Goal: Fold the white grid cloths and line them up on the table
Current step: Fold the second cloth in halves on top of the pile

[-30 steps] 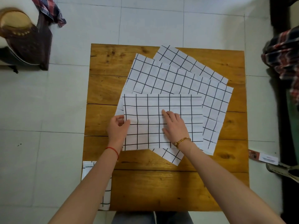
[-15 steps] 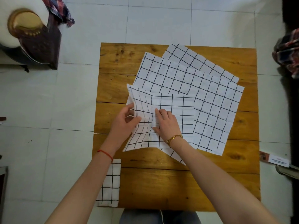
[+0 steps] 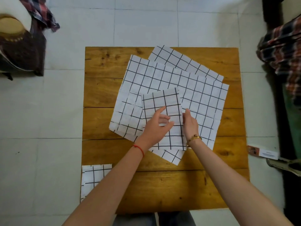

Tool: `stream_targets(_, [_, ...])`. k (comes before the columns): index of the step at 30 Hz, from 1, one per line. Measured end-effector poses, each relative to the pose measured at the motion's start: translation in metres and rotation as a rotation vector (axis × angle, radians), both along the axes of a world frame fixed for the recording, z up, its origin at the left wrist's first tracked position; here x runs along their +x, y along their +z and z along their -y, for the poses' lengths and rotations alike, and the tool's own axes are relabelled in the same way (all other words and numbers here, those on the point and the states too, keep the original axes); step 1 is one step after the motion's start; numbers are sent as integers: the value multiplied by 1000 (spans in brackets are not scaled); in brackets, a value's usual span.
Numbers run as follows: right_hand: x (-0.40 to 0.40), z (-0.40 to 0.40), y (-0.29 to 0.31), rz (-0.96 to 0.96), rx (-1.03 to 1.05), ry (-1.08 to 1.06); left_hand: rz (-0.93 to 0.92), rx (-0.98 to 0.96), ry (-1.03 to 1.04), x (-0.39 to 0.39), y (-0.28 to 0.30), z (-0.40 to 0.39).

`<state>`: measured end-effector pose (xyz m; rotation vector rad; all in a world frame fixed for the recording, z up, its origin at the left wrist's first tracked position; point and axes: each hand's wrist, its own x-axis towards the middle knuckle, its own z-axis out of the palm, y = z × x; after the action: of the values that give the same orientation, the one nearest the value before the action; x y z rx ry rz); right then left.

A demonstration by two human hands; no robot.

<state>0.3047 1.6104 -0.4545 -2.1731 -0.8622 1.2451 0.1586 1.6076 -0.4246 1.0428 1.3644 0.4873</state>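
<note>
A white grid cloth (image 3: 162, 100), folded into a narrow upright rectangle, lies on a pile of spread grid cloths (image 3: 203, 98) in the middle of the wooden table (image 3: 104, 88). My left hand (image 3: 156, 126) rests on the folded cloth with index finger and thumb stretched out. My right hand (image 3: 190, 124) stands edge-on against its right edge, fingers straight. Another spread cloth (image 3: 179, 61) sticks out at the back of the pile. A finished folded cloth (image 3: 94, 176) lies at the table's front left corner, partly hidden by my left forearm.
White tiled floor surrounds the table. A dark chair (image 3: 21, 51) with plaid fabric stands at the far left. More plaid fabric (image 3: 283, 46) hangs at the right. A labelled card (image 3: 267, 154) and a sandal (image 3: 285, 165) lie on the floor right of the table.
My left hand has carried the top cloth's left half over to the right, halving its width. My right hand has slid from the cloth's middle to its right edge.
</note>
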Motion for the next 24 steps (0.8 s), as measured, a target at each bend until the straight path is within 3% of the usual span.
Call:
stream_targets(3, [14,4,-6,50,6,67,-98,53,-22,-2,-10,6])
stream_targets(10, [20,3,-22,294,-54,248,-526,225,-222,-43,-38,9])
stream_targets(16, [19,-1,-21,581,-176,477,-709,308,-398,-63,-48,-10])
stream_targets(20, [8,-11,-18,814,76,545,-828,334,-536,-63,-53,-27])
stream_targets(24, [-17,-37,-20,783,297,812,-893,326,-605,-60,-59,-41])
